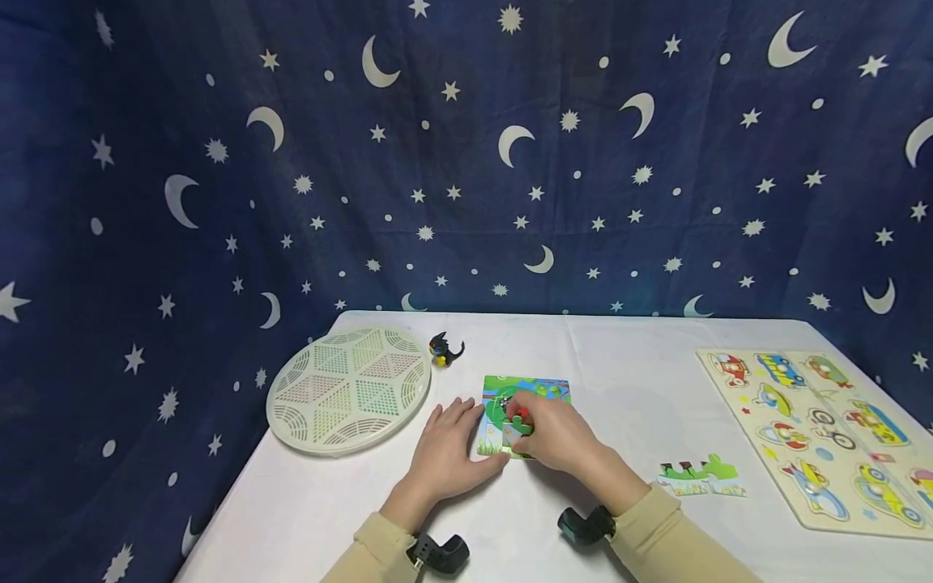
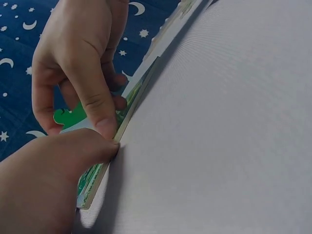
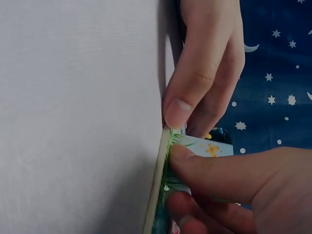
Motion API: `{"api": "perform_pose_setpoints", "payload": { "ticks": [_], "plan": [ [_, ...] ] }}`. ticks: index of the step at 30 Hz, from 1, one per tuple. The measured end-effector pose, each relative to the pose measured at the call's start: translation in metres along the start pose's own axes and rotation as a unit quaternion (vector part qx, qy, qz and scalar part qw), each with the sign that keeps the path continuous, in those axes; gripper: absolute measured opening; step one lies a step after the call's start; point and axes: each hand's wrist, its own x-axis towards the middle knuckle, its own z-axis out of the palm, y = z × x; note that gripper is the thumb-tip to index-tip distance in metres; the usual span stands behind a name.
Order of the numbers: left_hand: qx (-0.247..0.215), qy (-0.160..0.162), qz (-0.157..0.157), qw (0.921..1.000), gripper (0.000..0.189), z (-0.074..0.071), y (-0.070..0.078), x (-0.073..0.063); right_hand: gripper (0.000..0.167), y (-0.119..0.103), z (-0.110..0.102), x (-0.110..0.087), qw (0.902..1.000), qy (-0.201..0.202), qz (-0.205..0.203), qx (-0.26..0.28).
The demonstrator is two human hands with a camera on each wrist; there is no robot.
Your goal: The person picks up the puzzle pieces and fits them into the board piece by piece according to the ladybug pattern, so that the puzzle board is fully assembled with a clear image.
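A small puzzle board [image 1: 492, 387] with a green and blue picture lies flat on the white table. My right hand [image 1: 557, 433] is over its right part and pinches a puzzle piece [image 2: 69, 117] between thumb and fingers. This piece [image 3: 222, 147] is pale blue with an orange butterfly and a green knob; my fingers hide part of it. At the board's left side lies my left hand [image 1: 446, 457], fingers extended, with its thumb touching the front edge. Further right on the table are loose puzzle pieces [image 1: 703, 478] in green and pale blue.
A round, pale plastic lattice tray [image 1: 321, 441] stands at the left. Behind the board is a small black toy figure [image 1: 440, 351]. A large wooden vehicle puzzle [image 1: 802, 405] covers the right side of the table. A dark blue star-patterned curtain [image 1: 466, 202] hangs behind.
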Motion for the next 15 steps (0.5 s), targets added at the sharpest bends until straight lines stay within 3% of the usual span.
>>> {"api": "perform_pose_setpoints", "payload": {
  "ticks": [6,15],
  "plan": [
    [-0.004,0.004,0.001,1.0000,0.082,-0.0002,0.0012,0.0015,0.034,0.0028,-0.0008,0.0003,0.9989,0.007,-0.034,0.031],
    [-0.005,0.003,-0.001,1.0000,0.083,-0.0004,-0.0010,0.0006,0.025,0.0029,-0.0073,-0.0001,0.9946,-0.046,-0.032,0.088]
  ]
}}
